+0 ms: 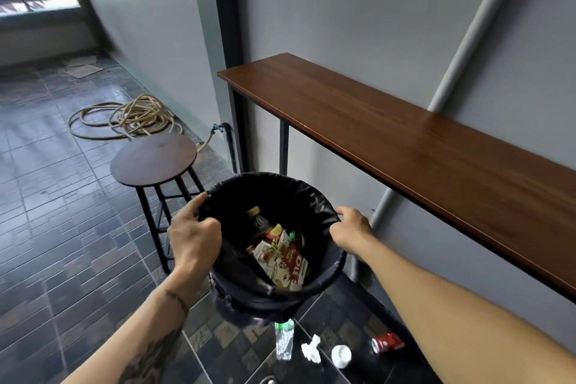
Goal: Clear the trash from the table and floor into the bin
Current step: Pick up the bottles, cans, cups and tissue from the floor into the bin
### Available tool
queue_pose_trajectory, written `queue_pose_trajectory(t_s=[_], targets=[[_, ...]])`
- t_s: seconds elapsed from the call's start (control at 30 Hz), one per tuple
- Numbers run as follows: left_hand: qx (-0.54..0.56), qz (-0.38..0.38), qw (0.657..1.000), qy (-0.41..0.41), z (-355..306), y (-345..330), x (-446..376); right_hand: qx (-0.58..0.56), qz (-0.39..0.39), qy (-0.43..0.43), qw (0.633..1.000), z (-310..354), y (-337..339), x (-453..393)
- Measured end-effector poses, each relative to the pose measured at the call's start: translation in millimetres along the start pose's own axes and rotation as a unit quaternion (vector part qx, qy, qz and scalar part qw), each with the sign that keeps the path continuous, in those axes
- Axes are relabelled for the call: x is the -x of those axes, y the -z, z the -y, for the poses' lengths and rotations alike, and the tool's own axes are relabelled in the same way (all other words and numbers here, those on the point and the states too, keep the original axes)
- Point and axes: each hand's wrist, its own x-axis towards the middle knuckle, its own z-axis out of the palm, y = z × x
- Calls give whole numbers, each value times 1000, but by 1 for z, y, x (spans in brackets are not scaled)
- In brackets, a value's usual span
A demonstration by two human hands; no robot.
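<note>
The bin (pixel 274 246), lined with a soft black bag, is held above the floor near the table (pixel 405 146). The left hand (pixel 193 237) and right hand (pixel 352 232) each pinch its rim. Judged light and pliable; hold at opposite rim edges. A bottle (pixel 284 341), tissue (pixel 311 349), cup (pixel 341 356) and can (pixel 387 343) lie on dark tiles just below.
</note>
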Motion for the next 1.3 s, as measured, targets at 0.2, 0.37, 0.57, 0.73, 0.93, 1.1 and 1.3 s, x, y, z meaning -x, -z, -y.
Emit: queue_pose_trajectory(t_s=[0.2,0.37,0.57,0.73,0.93,1.1,1.3], targets=[[-74,-13,997,11,21,27,23,-26,-21,77,996,-3,5,33],[-140,-2,990,-3,68,43,44,-39,10,90,995,-31,-22,54],[-227,35,973,0,170,49,57,-10,89,17,996,-89,-99,59],[-225,56,972,44,272,40,70,49,152,-25,987,-152,-182,61],[-260,66,956,115,403,17,66,50,206,-78,974,-211,-284,45],[-282,79,948,126,486,-7,43,56,214,-86,971,-247,-361,1],[-285,50,954,75,562,-54,-10,63,181,-19,981,-270,-434,-72]])
